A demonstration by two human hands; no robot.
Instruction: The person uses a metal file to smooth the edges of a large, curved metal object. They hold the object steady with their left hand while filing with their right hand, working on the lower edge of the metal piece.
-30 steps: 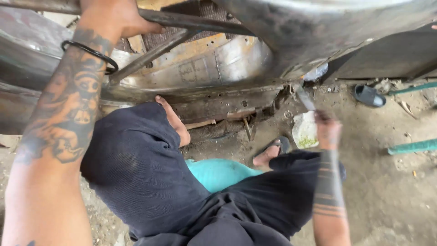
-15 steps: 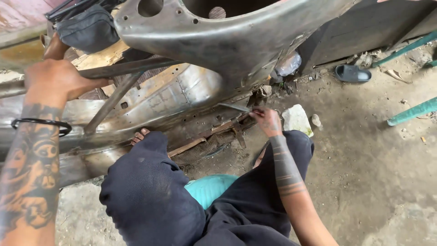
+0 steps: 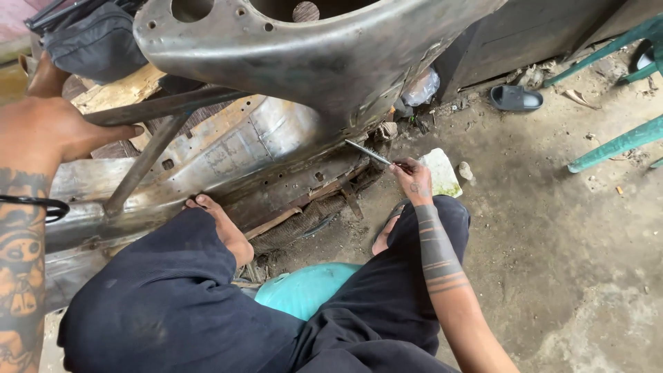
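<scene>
A rough metal workshop: bare steel vehicle body shell (image 3: 311, 62), dusty concrete floor (image 3: 552, 228), scrap and debris around.

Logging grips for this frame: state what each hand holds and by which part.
Right hand pinches a thin metal rod at its near end with the fingers. Left hand grips a rusty steel bar at its left end.

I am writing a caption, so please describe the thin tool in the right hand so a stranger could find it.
Start at the big bare-metal vehicle body shell. At its lower edge the right hand holds a slim metal rod, slanting up-left toward the shell. It is far thinner and shinier than the rusty bars near the left hand.
</scene>
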